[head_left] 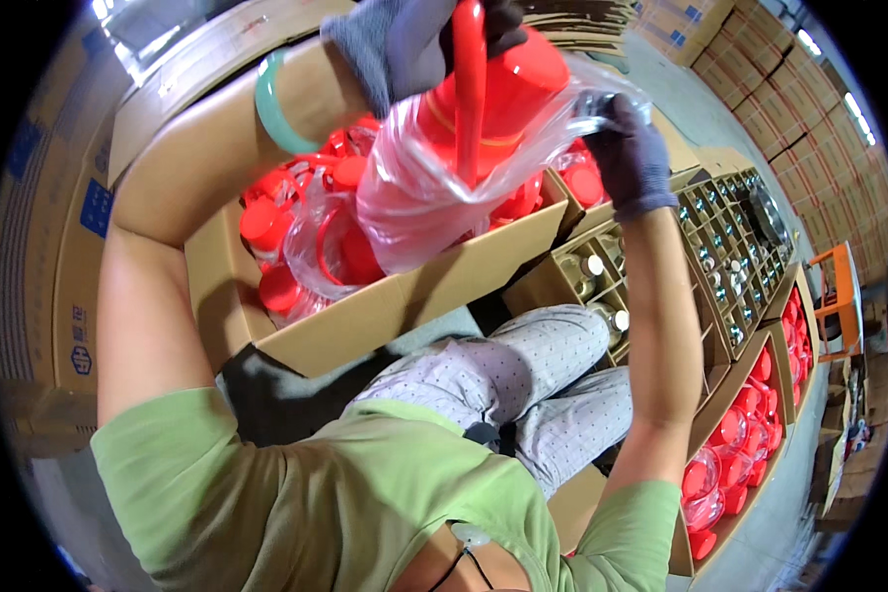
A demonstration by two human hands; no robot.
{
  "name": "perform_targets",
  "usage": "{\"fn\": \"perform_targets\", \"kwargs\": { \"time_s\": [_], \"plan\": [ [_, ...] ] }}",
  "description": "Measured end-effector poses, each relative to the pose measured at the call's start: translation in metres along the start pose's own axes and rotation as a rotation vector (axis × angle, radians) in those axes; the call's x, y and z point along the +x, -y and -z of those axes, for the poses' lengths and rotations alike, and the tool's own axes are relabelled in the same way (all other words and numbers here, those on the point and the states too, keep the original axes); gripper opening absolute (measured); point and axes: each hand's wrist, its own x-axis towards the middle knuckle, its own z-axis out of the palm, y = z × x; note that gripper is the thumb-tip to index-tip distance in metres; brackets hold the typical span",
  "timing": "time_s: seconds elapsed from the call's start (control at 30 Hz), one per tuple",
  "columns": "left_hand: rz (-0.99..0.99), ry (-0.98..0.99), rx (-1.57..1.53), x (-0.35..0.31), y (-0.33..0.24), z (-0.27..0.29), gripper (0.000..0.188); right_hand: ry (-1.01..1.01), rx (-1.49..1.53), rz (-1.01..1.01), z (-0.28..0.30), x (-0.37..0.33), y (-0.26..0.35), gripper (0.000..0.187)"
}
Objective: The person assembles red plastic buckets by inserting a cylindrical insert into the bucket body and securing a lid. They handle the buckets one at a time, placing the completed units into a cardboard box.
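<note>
Nearest, at the bottom of the frame, a green shirt [296, 493] and dotted grey trousers [523, 375]. Just above, at centre left, an open cardboard box [365, 316] packed with red lidded jars [266, 227] in clear wrap. Raised over it, at top centre, a red plastic jug [503, 89] half inside a clear plastic bag [414, 197]. Left hand [405, 39], grey-gloved, closed around the jug's red handle at the top edge; a green bangle [271, 99] on that wrist. Right hand [627, 148], dark-gloved, pinching the bag's edge at upper right. Farther right, a divided carton [730, 257] holding small glass jars, then another box of red lids [750, 434]. Farthest, stacked brown cartons [760, 89] at upper right.
</note>
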Motion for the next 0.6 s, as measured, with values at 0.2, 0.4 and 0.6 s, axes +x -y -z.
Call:
{"fn": "perform_targets", "kwargs": {
  "time_s": [0.2, 0.4, 0.6],
  "plan": [
    [-0.128, -0.151, -0.095, -0.001, 0.016, 0.004, 0.026, 0.063, -0.276, 0.231, 0.003, 0.035, -0.022, 0.019],
    [-0.252, -0.199, -0.174, 0.013, 0.036, 0.019, 0.024, 0.041, -0.054, 0.153, -0.019, 0.052, -0.018, 0.025],
    [-0.175, -0.141, -0.177, -0.042, 0.061, 0.025, 0.032, 0.099, -0.150, 0.002, -0.028, 0.040, -0.051, 0.025]
  ]
}}
